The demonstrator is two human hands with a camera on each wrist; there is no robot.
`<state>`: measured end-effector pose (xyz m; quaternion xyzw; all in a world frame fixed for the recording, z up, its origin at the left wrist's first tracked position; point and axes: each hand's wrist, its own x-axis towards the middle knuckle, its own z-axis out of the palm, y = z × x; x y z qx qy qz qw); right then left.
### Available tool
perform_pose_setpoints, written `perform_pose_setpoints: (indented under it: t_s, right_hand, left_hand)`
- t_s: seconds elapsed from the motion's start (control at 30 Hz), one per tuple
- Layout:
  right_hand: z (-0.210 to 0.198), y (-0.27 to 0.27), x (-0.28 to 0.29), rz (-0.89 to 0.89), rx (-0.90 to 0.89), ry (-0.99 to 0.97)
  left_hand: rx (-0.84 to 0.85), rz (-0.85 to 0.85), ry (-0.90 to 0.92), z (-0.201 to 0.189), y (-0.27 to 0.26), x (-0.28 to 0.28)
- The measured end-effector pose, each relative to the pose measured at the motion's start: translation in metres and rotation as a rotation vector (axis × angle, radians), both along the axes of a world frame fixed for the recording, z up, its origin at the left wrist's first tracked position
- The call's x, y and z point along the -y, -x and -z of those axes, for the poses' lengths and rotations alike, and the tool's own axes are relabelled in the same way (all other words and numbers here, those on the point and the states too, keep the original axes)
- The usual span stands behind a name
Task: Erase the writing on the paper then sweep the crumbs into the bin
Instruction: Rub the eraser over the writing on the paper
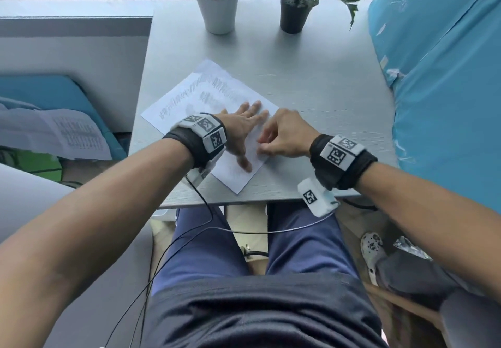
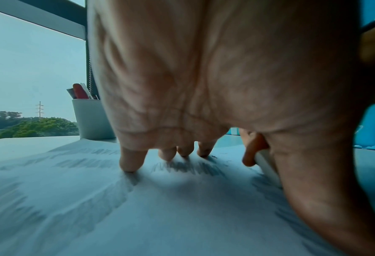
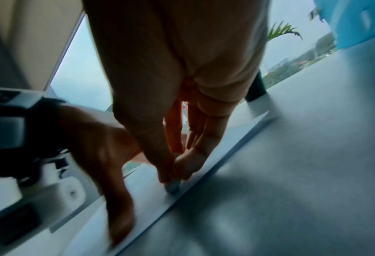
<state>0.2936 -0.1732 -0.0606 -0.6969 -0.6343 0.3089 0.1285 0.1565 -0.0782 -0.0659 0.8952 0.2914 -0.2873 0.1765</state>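
The paper (image 1: 217, 119) lies skewed on the grey worktop (image 1: 311, 81), near its front edge, with pencil scribble bands on the half away from the person. The left wrist view shows those bands close up under the fingertips; the head view shows only their general layout. The right wrist view alone shows the small pale eraser (image 3: 173, 186) set down on the paper beside its edge; in the head view it is hidden under the hand.

Behind the paper stand a white cup of pens (image 1: 217, 6) and a potted plant (image 1: 294, 11). A blue wrapped bulk (image 1: 444, 76) borders the worktop beyond the paper's right side. Nothing stands between these and the paper.

The left hand (image 1: 240, 128) lies flat with fingers (image 2: 130, 161) spread wide, pressing the paper down. The right hand (image 1: 284, 136) has its fingers drawn narrow, thumb and fingertips pinching the eraser against the sheet.
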Motion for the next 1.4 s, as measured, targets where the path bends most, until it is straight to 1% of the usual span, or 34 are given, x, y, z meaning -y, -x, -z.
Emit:
perform_pose_setpoints:
  t_s: [0.03, 0.1, 0.13, 0.17, 0.2, 0.27, 0.3, 0.33, 0.4, 0.43, 0.47, 0.57, 0.6, 0.63, 0.7, 0.73, 0.77, 0.87, 0.9, 0.97, 1.0, 1.03, 1.07, 1.13, 1.17, 1.2, 1.27, 1.3, 1.33, 1.4]
  right_hand:
    - [-0.001, -0.007, -0.007, 0.026, 0.005, -0.007]
    - [-0.004, -0.028, -0.025, 0.179, -0.002, -0.066]
    - [-0.005, -0.033, -0.029, 0.223, 0.011, -0.089]
    - [-0.004, -0.031, -0.028, 0.222, 0.014, -0.090]
    - [0.000, -0.024, -0.022, 0.176, 0.006, -0.072]
    - [0.002, -0.001, -0.003, 0.019, -0.007, -0.001]
    - [0.003, -0.001, -0.001, -0.019, -0.010, 0.011]
    - [0.001, -0.007, -0.007, 0.009, 0.000, 0.005]
    - [-0.004, -0.028, -0.025, 0.158, 0.004, -0.059]
    - [-0.004, -0.033, -0.030, 0.194, 0.020, -0.087]
    - [-0.004, -0.031, -0.029, 0.182, 0.021, -0.088]
    - [0.004, -0.002, -0.004, -0.026, 0.017, -0.011]
    - [0.004, -0.004, -0.004, -0.046, 0.013, -0.003]
    - [0.003, -0.012, -0.010, -0.004, 0.021, -0.018]
    - [-0.004, -0.033, -0.028, 0.141, 0.028, -0.090]
    - [-0.005, -0.035, -0.031, 0.170, 0.036, -0.109]
    - [-0.004, -0.030, -0.028, 0.153, 0.026, -0.100]
    - [0.004, -0.001, -0.006, -0.047, 0.000, -0.028]
    - [0.003, -0.004, -0.007, -0.040, 0.002, -0.028]
    - [-0.001, -0.025, -0.024, 0.114, 0.005, -0.073]
    - [-0.005, -0.032, -0.030, 0.162, 0.036, -0.106]
    - [-0.005, -0.032, -0.030, 0.166, 0.050, -0.117]
    - [-0.003, -0.024, -0.026, 0.125, 0.044, -0.104]
    - [0.001, -0.002, -0.008, -0.041, 0.034, -0.047]
    - [0.002, 0.000, -0.004, -0.078, 0.029, -0.030]
    - [-0.001, -0.005, -0.009, -0.042, 0.041, -0.022]
    - [-0.007, -0.026, -0.027, 0.113, 0.051, -0.081]
    - [-0.009, -0.030, -0.031, 0.139, 0.076, -0.116]
    - [-0.008, -0.026, -0.028, 0.119, 0.085, -0.118]
    - [-0.004, -0.004, -0.011, -0.035, 0.091, -0.066]
  left_hand:
    - [-0.002, 0.002, -0.002, 0.000, 0.001, 0.000]
    - [0.004, 0.005, 0.001, -0.001, 0.002, 0.001]
    - [0.011, 0.001, 0.005, -0.001, 0.002, 0.002]
    - [0.015, -0.003, 0.008, -0.001, 0.002, 0.002]
    - [0.016, -0.004, 0.010, -0.001, 0.002, 0.003]
    - [0.008, -0.007, 0.006, -0.001, 0.002, 0.003]
    - [0.004, -0.007, 0.005, -0.001, 0.003, 0.003]
    - [0.001, -0.006, 0.004, -0.001, 0.003, 0.002]
    - [0.003, -0.004, 0.004, 0.000, 0.002, 0.003]
    - [0.005, -0.008, 0.006, -0.001, 0.003, 0.004]
    - [0.004, -0.010, 0.009, -0.001, 0.003, 0.005]
    - [-0.005, 0.006, 0.001, 0.002, 0.003, 0.004]
    - [-0.008, 0.008, -0.003, 0.002, 0.003, 0.002]
    - [-0.009, 0.006, -0.003, 0.002, 0.003, 0.002]
    - [-0.008, 0.003, -0.001, 0.001, 0.003, 0.002]
    - [-0.012, 0.000, 0.002, 0.001, 0.003, 0.004]
    - [-0.019, -0.002, 0.004, 0.000, 0.003, 0.005]
    - [-0.026, 0.002, 0.004, 0.004, 0.004, 0.002]
    - [-0.021, 0.001, 0.007, 0.004, 0.004, 0.001]
    - [-0.005, -0.001, 0.014, 0.004, 0.005, 0.000]
    - [-0.001, -0.003, 0.015, 0.003, 0.005, 0.000]
    - [-0.003, -0.006, 0.017, 0.002, 0.005, 0.001]
    - [-0.009, -0.005, 0.019, 0.002, 0.006, 0.002]
    - [-0.017, -0.001, 0.013, 0.004, 0.006, 0.002]
    - [-0.018, 0.000, 0.012, 0.004, 0.006, 0.001]
    - [-0.018, -0.001, 0.015, 0.004, 0.006, 0.000]
    - [-0.012, -0.004, 0.018, 0.003, 0.005, 0.001]
    - [-0.014, -0.009, 0.017, 0.002, 0.005, 0.001]
    - [-0.020, -0.013, 0.017, 0.001, 0.006, 0.002]
    - [-0.031, -0.012, 0.019, 0.002, 0.006, 0.003]
